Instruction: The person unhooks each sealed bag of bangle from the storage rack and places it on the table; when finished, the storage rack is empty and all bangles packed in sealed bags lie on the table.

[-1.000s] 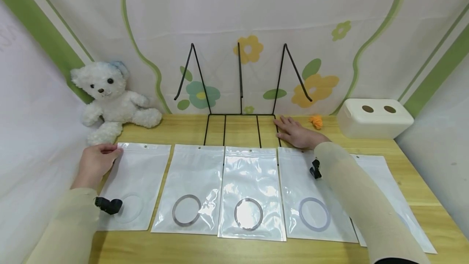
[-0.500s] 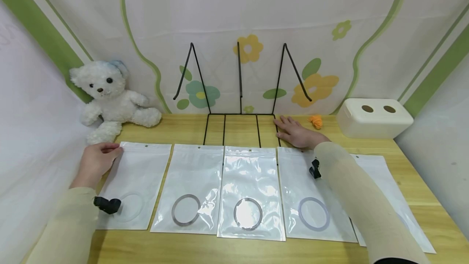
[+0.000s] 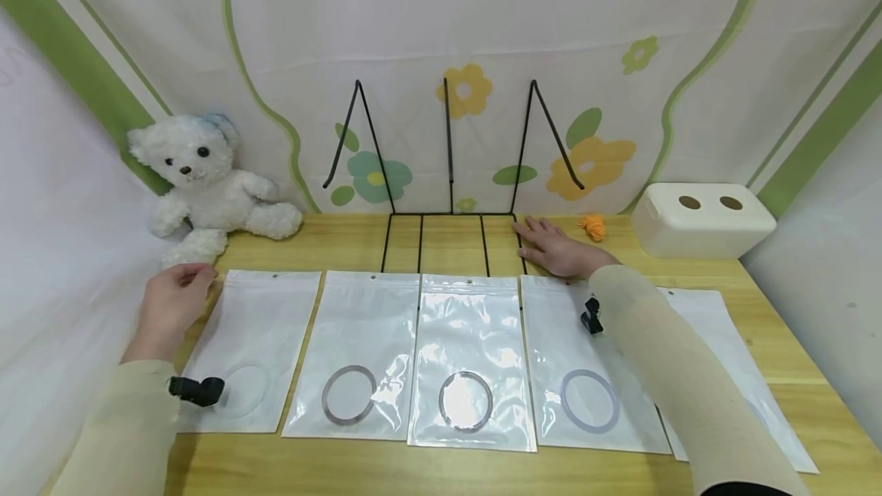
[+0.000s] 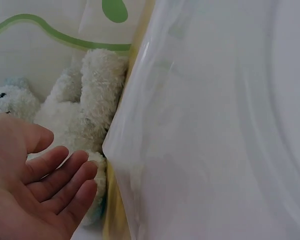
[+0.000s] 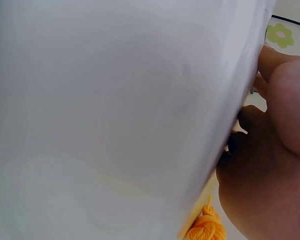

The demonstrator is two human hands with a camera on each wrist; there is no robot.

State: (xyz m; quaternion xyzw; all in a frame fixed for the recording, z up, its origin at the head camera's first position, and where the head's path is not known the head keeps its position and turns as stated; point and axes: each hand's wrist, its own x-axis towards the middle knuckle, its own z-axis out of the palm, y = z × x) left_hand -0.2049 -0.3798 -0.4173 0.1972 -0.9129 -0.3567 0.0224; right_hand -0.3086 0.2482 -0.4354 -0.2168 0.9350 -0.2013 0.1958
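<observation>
White zip bags lie in a row, each of the first several with a ring outline near its lower end. My left hand is beside the upper left corner of the leftmost bag, fingers loosely bent and holding nothing; the left wrist view shows a gap between the fingertips and the bag. My right hand rests with fingers spread by the right rail of a black wire rack, above the fourth bag. The right forearm covers part of the rightmost bag.
A white plush bear sits at the back left. An orange yarn bundle and a white box with two round holes are at the back right. Between them lie two more bags, the shiny one over the rack's front.
My left hand has let go of the leftmost bag's upper corner and shifted slightly left, away from it. The right hand has stayed in place.
</observation>
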